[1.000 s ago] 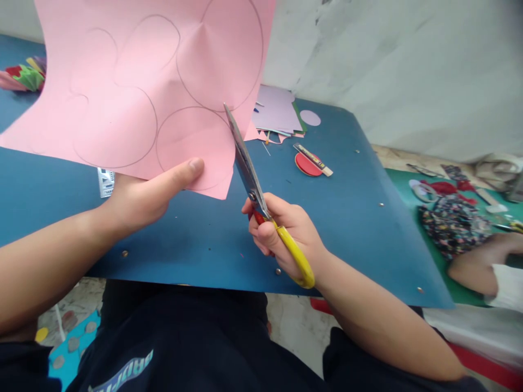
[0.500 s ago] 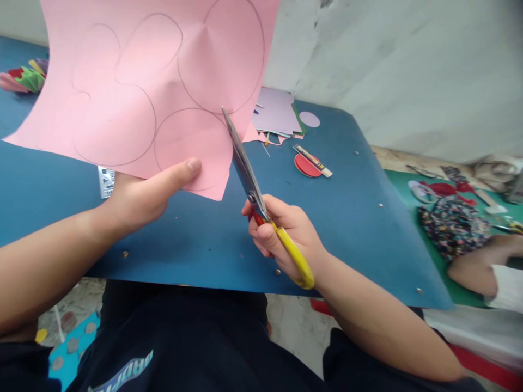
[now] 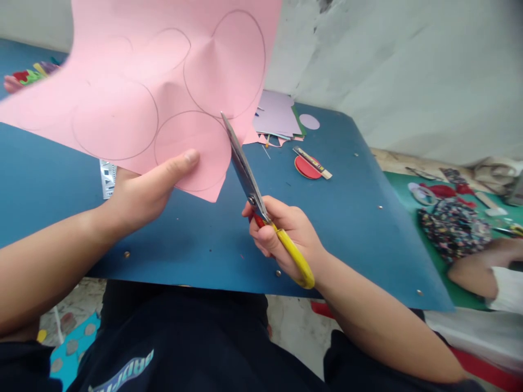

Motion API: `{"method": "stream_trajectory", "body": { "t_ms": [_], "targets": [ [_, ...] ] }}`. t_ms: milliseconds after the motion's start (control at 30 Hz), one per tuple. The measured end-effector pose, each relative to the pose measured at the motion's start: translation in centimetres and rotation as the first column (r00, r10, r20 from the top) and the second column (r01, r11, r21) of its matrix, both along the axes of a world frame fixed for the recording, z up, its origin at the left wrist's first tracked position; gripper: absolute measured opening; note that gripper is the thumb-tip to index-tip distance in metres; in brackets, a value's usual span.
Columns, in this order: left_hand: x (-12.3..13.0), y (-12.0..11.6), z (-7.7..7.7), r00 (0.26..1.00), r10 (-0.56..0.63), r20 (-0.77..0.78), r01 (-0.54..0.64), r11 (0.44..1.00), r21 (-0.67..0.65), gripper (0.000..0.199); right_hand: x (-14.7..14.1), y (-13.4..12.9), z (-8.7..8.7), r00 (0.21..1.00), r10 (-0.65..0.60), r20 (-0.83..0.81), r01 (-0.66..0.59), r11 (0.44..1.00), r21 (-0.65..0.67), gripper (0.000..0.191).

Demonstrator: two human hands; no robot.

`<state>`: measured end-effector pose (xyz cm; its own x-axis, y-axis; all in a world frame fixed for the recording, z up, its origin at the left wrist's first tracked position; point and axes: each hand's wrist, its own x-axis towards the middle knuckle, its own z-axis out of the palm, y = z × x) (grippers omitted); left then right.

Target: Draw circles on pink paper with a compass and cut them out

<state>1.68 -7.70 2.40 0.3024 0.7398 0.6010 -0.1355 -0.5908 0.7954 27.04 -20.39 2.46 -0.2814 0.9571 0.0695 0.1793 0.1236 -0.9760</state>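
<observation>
My left hand [image 3: 143,190] pinches the lower edge of a large pink paper sheet [image 3: 155,81], thumb on top, holding it up over the blue table [image 3: 351,218]. Pencil circles are drawn on the sheet. My right hand [image 3: 286,234] grips yellow-handled scissors [image 3: 261,201]. Their blades point up and away, closed into the sheet's right side beside the lowest circle.
Lilac and green paper sheets [image 3: 278,117], a lilac disc [image 3: 309,121], a red disc [image 3: 305,167] with a ruler on it lie at the far right of the table. A small ruler [image 3: 108,178] lies behind my left hand. Another person's arm [image 3: 482,267] rests on a green mat at right.
The pink sheet has tilted, its left side dropping lower and flatter. My left thumb shifted slightly up. The scissors stay in nearly the same place.
</observation>
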Motion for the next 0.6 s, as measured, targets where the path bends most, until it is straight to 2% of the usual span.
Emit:
{"method": "stream_trajectory", "body": {
  "t_ms": [300,600],
  "targets": [
    [-0.24,-0.37,0.16,1.0,-0.009,0.008,0.01,0.994,-0.107,0.025,0.0,0.22,-0.25,0.999,0.021,-0.033,-0.021,1.0,0.0,0.041],
    [-0.19,-0.3,-0.13,1.0,-0.014,0.013,0.015,0.997,-0.081,0.027,0.07,0.16,-0.17,1.0,0.017,-0.019,-0.017,1.0,-0.003,0.039]
  ]
}}
